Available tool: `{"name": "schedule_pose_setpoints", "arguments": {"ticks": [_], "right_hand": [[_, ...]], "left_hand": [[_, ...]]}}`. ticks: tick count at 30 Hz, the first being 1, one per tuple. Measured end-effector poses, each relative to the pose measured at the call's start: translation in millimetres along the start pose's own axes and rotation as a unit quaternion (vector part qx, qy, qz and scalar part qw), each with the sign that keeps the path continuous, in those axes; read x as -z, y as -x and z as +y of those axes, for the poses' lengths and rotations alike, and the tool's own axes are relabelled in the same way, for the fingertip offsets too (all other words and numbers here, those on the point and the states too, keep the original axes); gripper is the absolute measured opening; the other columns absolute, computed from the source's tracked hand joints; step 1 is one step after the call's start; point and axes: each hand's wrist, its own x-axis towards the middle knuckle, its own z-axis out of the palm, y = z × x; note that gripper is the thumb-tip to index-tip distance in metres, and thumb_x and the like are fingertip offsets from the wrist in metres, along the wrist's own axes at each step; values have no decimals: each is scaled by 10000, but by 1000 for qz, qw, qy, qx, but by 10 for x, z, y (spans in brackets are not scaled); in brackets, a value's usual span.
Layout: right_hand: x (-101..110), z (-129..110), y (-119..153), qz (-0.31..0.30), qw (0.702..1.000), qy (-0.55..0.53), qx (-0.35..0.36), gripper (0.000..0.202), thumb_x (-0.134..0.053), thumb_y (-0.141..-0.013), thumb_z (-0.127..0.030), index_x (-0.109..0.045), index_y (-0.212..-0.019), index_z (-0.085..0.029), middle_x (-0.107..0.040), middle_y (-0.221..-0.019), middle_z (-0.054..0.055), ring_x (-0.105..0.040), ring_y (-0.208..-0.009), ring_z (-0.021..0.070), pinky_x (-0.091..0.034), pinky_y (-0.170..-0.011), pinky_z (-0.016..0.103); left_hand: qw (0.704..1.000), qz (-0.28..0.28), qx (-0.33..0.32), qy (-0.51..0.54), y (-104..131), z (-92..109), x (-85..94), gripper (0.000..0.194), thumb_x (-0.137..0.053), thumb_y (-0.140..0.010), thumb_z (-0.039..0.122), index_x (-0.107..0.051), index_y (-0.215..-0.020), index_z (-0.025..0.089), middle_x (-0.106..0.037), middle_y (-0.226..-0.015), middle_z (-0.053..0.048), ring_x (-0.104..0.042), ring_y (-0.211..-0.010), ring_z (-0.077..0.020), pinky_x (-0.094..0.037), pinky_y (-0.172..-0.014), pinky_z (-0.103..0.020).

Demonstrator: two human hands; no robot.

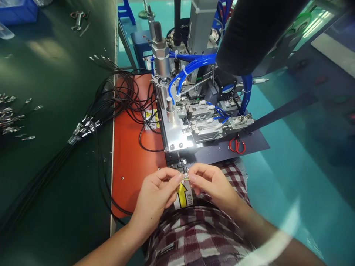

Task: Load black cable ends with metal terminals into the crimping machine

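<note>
My left hand (158, 192) and my right hand (212, 183) meet at the front edge of the machine, fingertips almost touching. Between them is a small piece with thin wires (185, 177), partly hidden by the fingers. My left thumb and forefinger pinch its left side, and my right thumb and forefinger pinch its right side. Just below lies a white label with a yellow arrow (183, 195). Behind the hands stands the metal machine (177, 136) with its cylinders and blue air tubes (199, 61).
Black cables (119, 96) with metal connectors (83, 129) lie across the orange plate (135, 159) and green table (55, 92). Red-handled scissors (237, 145) rest at the machine's right. A blue bin (19, 13) and small wrench (78, 20) are at the upper left.
</note>
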Motion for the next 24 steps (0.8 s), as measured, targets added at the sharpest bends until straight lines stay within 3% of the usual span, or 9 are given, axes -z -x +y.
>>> {"name": "schedule_pose_setpoints", "arguments": {"ticks": [3,5,7,9,11,13,17,19,24], "right_hand": [[-37,4,45,67,983,139,102,145,-532,-884,-243,-545,-756,-176,-518,-645,-24,-480,-573,110,-384,-549,242],[-53,8,87,105,935,267,208,123,-511,-893,-187,-550,-777,-171,-557,-704,3,-498,-632,127,-384,-603,267],[-51,6,123,116,869,383,290,105,-512,-887,-147,-560,-795,-165,-588,-721,18,-493,-638,137,-358,-621,290],[-32,-13,140,109,813,464,333,96,-524,-881,-134,-566,-801,-165,-605,-701,16,-471,-605,140,-322,-600,304],[-6,-46,136,92,787,502,346,95,-530,-880,-137,-564,-797,-167,-613,-697,15,-467,-595,143,-305,-588,311],[18,-84,116,78,800,496,330,99,-524,-887,-148,-559,-798,-170,-608,-702,12,-475,-598,142,-310,-589,307],[36,-117,76,69,882,396,246,105,-503,-899,-170,-545,-803,-180,-565,-712,-4,-488,-614,127,-349,-603,280],[37,-104,69,65,908,355,212,108,-499,-898,-171,-538,-798,-187,-546,-710,-13,-483,-610,120,-355,-593,269],[40,-64,72,62,927,326,178,113,-501,-896,-187,-530,-786,-195,-525,-699,-22,-463,-589,116,-350,-566,267]], "left_hand": [[1000,-3,-3,6,-4,-10,-11,280,-655,-816,426,-623,-807,147,-352,-425,93,-238,-381,-21,-134,-428,-205],[1000,-3,-3,10,-6,-21,-17,274,-658,-815,419,-625,-838,148,-353,-437,92,-244,-388,-22,-132,-424,-202],[1000,-2,0,10,-5,-28,-20,270,-657,-817,414,-625,-857,149,-343,-445,93,-244,-396,-23,-132,-423,-197],[1000,-2,2,8,-1,-27,-23,270,-654,-819,414,-621,-856,148,-336,-448,94,-241,-400,-23,-133,-422,-194],[1000,-4,5,7,1,-22,-26,272,-652,-819,415,-617,-848,147,-344,-456,91,-242,-403,-23,-129,-420,-192],[1000,-6,5,5,2,-14,-30,271,-650,-819,413,-616,-846,146,-345,-459,90,-244,-404,-23,-131,-419,-191],[1000,-15,8,-5,0,3,-35,271,-640,-825,414,-619,-836,144,-321,-474,92,-238,-409,-23,-127,-421,-193],[1000,-19,11,-8,-1,12,-36,272,-638,-825,415,-616,-827,144,-321,-490,90,-230,-417,-23,-119,-422,-194],[1000,-19,20,-2,-7,23,-35,270,-642,-819,409,-617,-826,140,-322,-482,92,-221,-425,-26,-127,-425,-190]]}}
